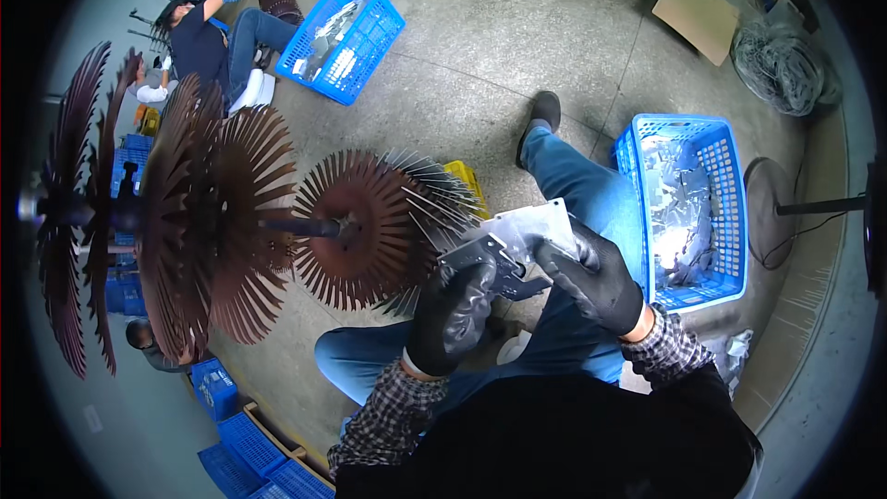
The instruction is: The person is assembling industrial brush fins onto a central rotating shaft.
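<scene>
Both my hands wear black gloves and are raised over my lap. My left hand (455, 316) is closed on a dark flat metal plate with small holes (481, 257). My right hand (596, 285) grips a shiny, light-grey metal plate (536, 225), its thumb pressed against the near side. The two plates overlap between my hands; whether they are joined I cannot tell. Just left of them stands a round rack of brown radiating slats (344, 233). Thin metal prongs (430, 180) fan out behind it, toward the plates.
Right of my leg, a blue crate (736, 212) holds many shiny metal pieces. Larger slatted brown wheels (185, 222) share a horizontal shaft on the left. Another part-filled blue crate (374, 55) stands beside a seated co-worker (205, 51). A round stand base (765, 212) is at the right wall.
</scene>
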{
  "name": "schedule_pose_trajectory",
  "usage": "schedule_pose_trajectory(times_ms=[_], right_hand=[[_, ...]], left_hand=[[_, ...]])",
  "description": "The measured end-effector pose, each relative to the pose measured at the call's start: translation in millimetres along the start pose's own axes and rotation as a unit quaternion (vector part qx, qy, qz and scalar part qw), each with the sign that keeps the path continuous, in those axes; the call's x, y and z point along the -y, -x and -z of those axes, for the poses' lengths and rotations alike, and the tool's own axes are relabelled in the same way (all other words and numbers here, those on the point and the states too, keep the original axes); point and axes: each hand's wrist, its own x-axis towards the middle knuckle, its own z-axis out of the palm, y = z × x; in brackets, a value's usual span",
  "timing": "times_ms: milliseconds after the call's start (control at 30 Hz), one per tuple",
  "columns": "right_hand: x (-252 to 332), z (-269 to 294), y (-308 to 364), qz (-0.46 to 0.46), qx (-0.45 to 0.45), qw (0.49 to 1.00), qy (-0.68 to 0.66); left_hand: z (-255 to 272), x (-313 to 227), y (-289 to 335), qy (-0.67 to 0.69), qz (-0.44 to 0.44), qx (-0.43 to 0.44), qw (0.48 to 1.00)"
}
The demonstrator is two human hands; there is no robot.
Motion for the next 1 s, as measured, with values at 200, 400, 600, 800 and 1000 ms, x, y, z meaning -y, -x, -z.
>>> schedule_pose_trajectory(times_ms=[200,400,600,800,1000], right_hand=[[-0.2,24.7,-46.5,-0.053,-0.033,0.996,0.065],[-54.4,9.3,-136.1,0.015,0.113,0.947,0.3],[-90.7,-12.5,-158.5,0.118,0.153,0.903,0.384],[-89.2,-22.4,-164.1,0.128,0.197,0.886,0.399],[-96.6,-25.3,-163.2,0.103,0.231,0.878,0.406]], left_hand=[[34.8,-33.0,-5.2,0.145,0.159,0.099,0.972],[128.4,-45.4,-10.1,-0.119,0.122,0.034,0.985],[136.4,-32.1,-40.5,-0.348,-0.077,0.171,0.919],[135.4,-40.4,-53.2,-0.335,0.007,0.165,0.928],[142.4,-38.9,-61.7,-0.389,-0.032,0.219,0.894]])
